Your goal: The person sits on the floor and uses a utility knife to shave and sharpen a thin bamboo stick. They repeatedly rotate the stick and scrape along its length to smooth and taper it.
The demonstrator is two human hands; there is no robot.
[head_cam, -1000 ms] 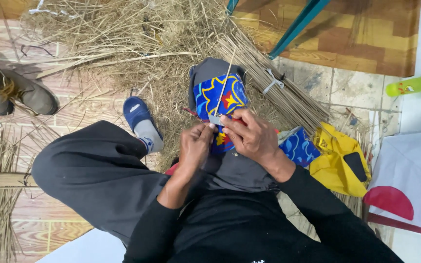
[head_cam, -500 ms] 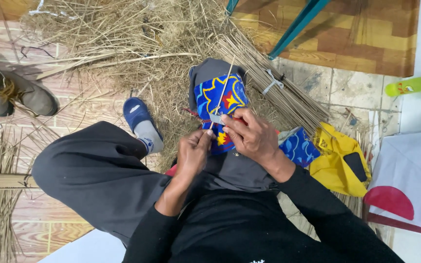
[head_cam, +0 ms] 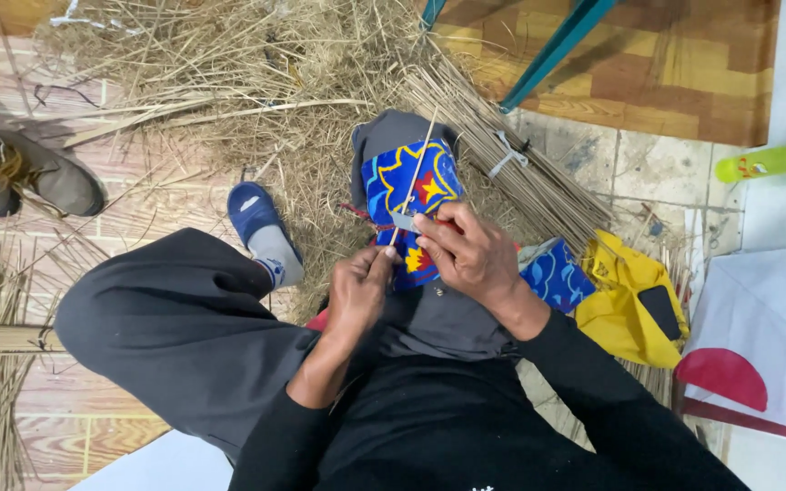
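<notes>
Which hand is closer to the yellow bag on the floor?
Right. The right hand is over the lap, on the side toward the yellow bag; the left hand sits further away, beyond it.

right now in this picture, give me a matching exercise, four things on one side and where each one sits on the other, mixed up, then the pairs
Things:
1. thin stick
2. tied bundle of sticks
3. green bottle
4. worn shoe

Places:
A. far left on the floor, beside the loose straw
B. right edge of the view, lying on its side
C. pinched between the left hand and right hand, over the blue patterned cloth
D. on the floor past the knee, under the teal pole

Pairs: 1-C, 2-D, 3-B, 4-A
</notes>
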